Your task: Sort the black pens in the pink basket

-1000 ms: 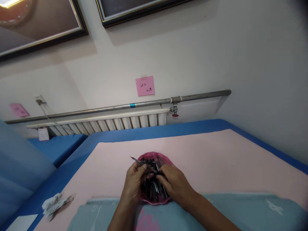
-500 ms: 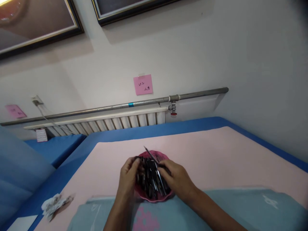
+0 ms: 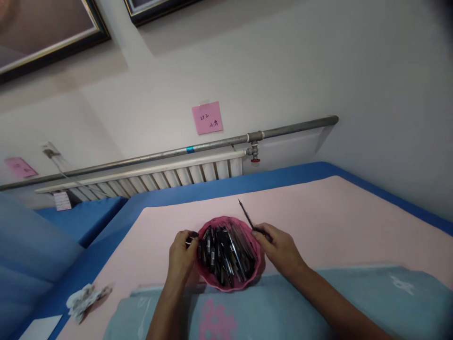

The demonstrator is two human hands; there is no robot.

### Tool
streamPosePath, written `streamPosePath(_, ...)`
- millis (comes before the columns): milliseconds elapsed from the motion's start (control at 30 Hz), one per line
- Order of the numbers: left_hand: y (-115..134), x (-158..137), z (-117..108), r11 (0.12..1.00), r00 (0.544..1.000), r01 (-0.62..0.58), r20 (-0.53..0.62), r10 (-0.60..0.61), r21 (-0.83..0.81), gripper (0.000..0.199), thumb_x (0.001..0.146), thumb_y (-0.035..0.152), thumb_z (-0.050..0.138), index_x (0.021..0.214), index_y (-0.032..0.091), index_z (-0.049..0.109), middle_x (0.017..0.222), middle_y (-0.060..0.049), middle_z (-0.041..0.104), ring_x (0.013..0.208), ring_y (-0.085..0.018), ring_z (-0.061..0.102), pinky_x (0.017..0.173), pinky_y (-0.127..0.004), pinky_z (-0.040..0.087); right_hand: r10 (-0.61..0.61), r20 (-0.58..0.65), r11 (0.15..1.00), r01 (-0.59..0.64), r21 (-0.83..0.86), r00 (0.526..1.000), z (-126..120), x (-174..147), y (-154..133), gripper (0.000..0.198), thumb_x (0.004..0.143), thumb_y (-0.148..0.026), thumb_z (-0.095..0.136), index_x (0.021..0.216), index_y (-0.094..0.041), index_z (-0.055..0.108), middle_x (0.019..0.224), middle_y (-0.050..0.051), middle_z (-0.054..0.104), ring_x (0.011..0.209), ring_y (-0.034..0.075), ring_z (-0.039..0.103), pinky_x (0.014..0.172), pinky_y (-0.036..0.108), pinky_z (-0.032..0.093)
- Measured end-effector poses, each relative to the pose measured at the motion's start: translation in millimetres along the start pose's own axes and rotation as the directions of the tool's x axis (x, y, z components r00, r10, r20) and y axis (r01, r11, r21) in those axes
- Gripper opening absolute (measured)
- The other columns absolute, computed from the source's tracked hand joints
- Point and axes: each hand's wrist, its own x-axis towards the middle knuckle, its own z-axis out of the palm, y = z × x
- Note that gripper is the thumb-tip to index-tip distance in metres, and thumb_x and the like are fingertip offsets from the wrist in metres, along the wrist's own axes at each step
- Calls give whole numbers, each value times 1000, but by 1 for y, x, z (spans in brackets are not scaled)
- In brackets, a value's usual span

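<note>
My right hand [image 3: 278, 245] is closed round a thin dark pen [image 3: 247, 212], its bare pointed tip aimed up and away over the pink sheet. Between the thumb and fingers of my left hand [image 3: 181, 257] is a small dark piece [image 3: 193, 234], partly hidden; its kind is unclear. Between both hands stands a round pink basket [image 3: 257, 264] with a wavy rim. Several black and clear pens [image 3: 226, 255] lie crowded inside it. My left hand is right beside the basket's left rim, and my right hand is just off its right rim.
The basket rests on a pink sheet [image 3: 300, 212] and a blue-green cloth [image 3: 347, 293] over a blue bed [image 3: 290, 171]. A crumpled white tissue [image 3: 83, 301] lies at left. Behind are a radiator [image 3: 198, 174], a pipe [image 3: 152, 157] and the wall.
Both hands have moved apart, off the pens to either side of the basket. The pen in my right hand has swung to the right, out from over the basket.
</note>
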Motion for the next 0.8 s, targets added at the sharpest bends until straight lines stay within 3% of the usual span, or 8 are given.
streamPosePath(167,-1,-1,6,993,997,-71,33,68,97,18,76,22,46,78,19,64,87,-7,63,84,-21,58,77,-35,47,11,-3,1000,-11,2,1000,1,1,2,24,78,-36,47,75,-19,63,72,3,66,65,17,59,62,28,45)
streamPosePath(300,3,-6,20,961,976,-216,34,214,171,24,77,20,48,94,19,65,105,-9,62,100,-23,54,91,-41,42,-14,4,1000,14,-19,1000,2,-1,2,22,79,-35,47,75,-20,63,70,2,66,65,17,59,63,28,45)
streamPosePath(400,3,-9,31,921,956,-290,45,289,261,28,79,20,47,101,18,65,111,-11,61,105,-25,52,93,-44,41,-24,16,999,24,-23,1000,3,-1,2,21,79,-33,47,75,-20,63,71,2,66,67,17,59,64,28,45)
streamPosePath(800,24,-15,37,773,950,-312,156,271,552,33,83,25,45,109,20,64,129,-13,52,123,-33,38,96,-51,33,-20,35,998,21,-51,999,6,-1,3,19,79,-30,47,78,-19,63,71,2,64,66,16,58,64,27,44)
